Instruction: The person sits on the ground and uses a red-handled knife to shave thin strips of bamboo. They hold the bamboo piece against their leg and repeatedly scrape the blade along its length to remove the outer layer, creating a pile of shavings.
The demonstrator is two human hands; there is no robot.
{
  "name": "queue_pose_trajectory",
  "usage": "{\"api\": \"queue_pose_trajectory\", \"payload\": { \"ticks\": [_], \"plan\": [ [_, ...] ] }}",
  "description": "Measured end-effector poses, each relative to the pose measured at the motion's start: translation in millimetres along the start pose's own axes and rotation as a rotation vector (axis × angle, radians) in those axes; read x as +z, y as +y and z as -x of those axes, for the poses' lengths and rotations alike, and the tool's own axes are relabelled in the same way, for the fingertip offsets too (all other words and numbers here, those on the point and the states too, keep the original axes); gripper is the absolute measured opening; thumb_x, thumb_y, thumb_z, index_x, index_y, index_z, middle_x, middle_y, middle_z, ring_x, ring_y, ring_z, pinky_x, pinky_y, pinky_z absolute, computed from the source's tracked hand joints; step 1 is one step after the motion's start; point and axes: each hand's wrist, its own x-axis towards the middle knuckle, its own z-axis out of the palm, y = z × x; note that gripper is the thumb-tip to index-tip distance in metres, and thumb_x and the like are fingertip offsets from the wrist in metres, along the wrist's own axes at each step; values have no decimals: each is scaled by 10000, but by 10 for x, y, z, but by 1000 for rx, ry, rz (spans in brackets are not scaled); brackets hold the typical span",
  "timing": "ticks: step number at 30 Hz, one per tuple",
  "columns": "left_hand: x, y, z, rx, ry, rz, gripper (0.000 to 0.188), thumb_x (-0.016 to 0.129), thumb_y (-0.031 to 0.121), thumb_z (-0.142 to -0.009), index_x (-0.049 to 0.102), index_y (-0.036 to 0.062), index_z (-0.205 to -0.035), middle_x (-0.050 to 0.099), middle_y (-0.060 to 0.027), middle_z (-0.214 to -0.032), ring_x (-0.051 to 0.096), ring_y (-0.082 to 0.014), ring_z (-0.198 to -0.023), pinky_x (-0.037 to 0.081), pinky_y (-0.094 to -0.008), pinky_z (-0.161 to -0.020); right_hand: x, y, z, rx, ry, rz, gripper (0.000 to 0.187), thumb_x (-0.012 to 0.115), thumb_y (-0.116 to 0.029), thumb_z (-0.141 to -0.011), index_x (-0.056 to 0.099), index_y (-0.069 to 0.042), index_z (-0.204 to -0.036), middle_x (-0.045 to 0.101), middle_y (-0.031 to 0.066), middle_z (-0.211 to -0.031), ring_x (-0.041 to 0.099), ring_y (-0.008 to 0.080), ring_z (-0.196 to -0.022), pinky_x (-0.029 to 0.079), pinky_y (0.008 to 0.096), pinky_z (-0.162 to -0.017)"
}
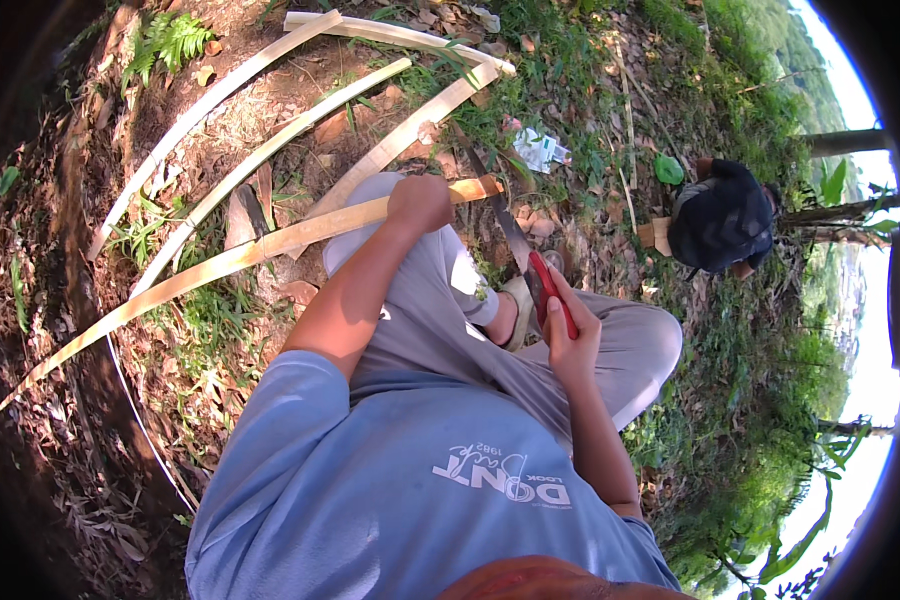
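My left hand [420, 207] is closed around a long pale wooden strip [270, 243], close to its right end. The strip runs across my raised left knee and slopes down toward the lower left. In my right hand [573, 325] is a handsaw [510, 232], gripped by its red handle. Its long narrow blade points up and to the left and crosses the strip near the end, just right of my left hand. Whether the teeth bite into the wood is too small to tell.
Several more pale strips [290, 130] lie on the leaf-covered ground ahead and to the left. A white packet [540, 150] lies beyond the blade. At the right another person [720, 215] in dark clothes bends near a green bundle [668, 169]. Tree trunks [845, 142] stand beyond.
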Motion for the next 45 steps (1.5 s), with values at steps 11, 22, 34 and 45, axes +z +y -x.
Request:
{"api": "queue_pose_trajectory", "payload": {
  "ticks": [11, 22, 34, 45],
  "plan": [
    [-149, -54, -145, -22, -159, 13, 355, 719, 267, -906, 846, 54, -1160, 811, -216, -1173, 787, -377, -1115, 619, -490, -983, 439, 177, -458, -5, 95, -119, 441, 614, -153, -1120, 652, -40, -1545, 759, 54, -968, 621, 84, -837, 531, 272, -799],
    [34, -249, -615, 69, -312, 25, 416, 622, 284, -936, 819, -12, -1151, 788, -286, -1178, 775, -432, -1109, 593, -519, -983, -239, -464, 496, 17, 58, -23, 431, 602, -143, -1137, 638, 24, -1533, 732, 27, -958, 600, 54, -799, 494, 248, -721],
    [-208, -393, -725, -303, -699, 640, 346, 616, 217, -1004, 426, 196, -715, 375, 67, -597, 283, -95, -480, 217, -333, -477, -370, -475, -4, -40, 149, -210, 383, 658, -136, -1100, 708, -13, -1459, 748, 105, -867, 523, 68, -726, 477, 302, -649],
    [-527, -47, -168, -248, -851, 829, 341, 711, 342, -1059, 735, 3, -1037, 686, -35, -843, 639, -178, -708, 527, -345, -696, -575, -888, 474, 108, 78, -249, 425, 662, -129, -1097, 664, 12, -1498, 765, 127, -908, 568, 74, -757, 507, 307, -697]
  ]
}}
